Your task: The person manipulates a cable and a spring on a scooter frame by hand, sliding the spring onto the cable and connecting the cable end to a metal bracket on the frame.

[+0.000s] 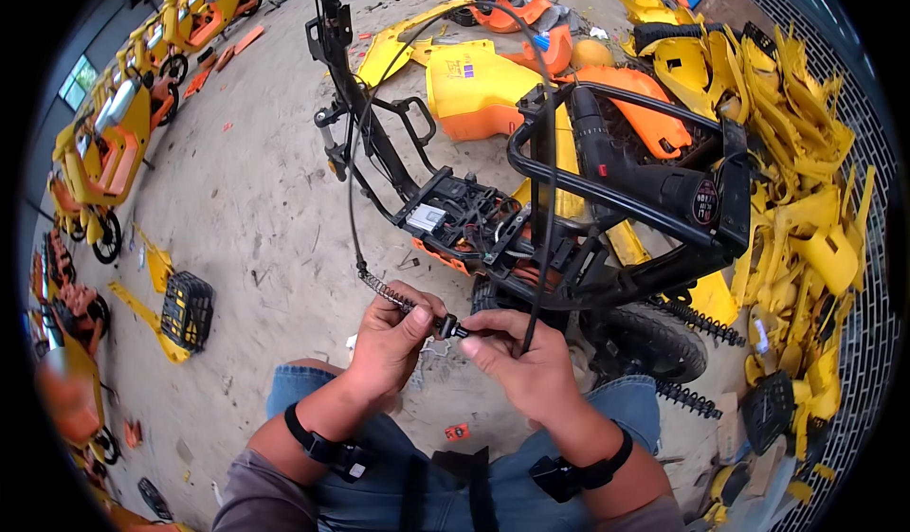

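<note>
My left hand is closed on a black cable fitting, below a coiled spring that sleeves the cable's end. My right hand pinches the fitting's narrow tip just to the right, fingers bent. The black cable loops up over a stripped scooter frame with exposed wiring and a silver box on its deck. A large black motor unit or tool, too unclear to name, lies within the frame. The rear wheel and two black shock springs sit beside my right arm.
Rows of yellow-orange scooters stand along the left. Loose yellow and orange body panels lie behind the frame, and a tall heap of yellow panels lines the right by a brick wall. A black basket with yellow parts lies at left.
</note>
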Motion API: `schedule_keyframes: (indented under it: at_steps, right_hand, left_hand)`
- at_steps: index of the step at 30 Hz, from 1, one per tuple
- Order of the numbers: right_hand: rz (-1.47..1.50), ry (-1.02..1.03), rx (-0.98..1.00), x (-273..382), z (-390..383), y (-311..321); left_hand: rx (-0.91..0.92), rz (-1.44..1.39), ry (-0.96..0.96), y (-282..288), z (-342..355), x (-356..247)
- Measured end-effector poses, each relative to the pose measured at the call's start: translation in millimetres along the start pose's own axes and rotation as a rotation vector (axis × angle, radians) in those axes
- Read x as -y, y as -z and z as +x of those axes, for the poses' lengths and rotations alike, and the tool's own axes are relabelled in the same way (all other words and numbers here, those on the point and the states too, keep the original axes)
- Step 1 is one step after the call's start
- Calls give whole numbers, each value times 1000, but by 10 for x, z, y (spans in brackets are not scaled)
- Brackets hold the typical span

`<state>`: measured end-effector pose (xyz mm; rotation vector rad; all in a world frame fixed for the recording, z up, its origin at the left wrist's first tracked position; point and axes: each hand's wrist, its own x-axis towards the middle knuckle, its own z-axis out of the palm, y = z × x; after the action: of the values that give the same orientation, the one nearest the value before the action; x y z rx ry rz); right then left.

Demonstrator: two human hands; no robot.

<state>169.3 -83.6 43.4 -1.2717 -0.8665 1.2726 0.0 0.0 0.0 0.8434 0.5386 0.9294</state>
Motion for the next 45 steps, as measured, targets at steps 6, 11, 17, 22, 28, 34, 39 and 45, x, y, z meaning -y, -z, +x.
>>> schedule_keyframes:
  at_steps: [6, 11, 17, 22, 28, 34, 39, 45]
  right_hand:
    - [-209, 172, -36, -53, 22, -39]
    - [-69, 127, -54, -47, 64, -61]
    - [-85, 53, -22, 8, 125, 53]
    - [-89, -16, -15, -117, 149, 138]
    - [5, 69, -35, -156, 140, 122]
    - [-64, 115, -47, -241, 142, 88]
    - [-26, 41, -49, -255, 162, 87]
    - [90, 35, 0, -271, 174, 98]
  left_hand:
    - [-21, -70, 66, 29, 29, 86]
    - [-38, -10, 72, 55, 78, 95]
    - [-24, 42, 7, 57, 131, 110]
    - [32, 35, 18, 52, 129, 145]
    - [160, 196, -13, -36, 106, 39]
    - [124, 280, -17, -42, 64, 56]
    - [144, 285, -68, -32, 55, 85]
    - [130, 256, -61, -14, 72, 89]
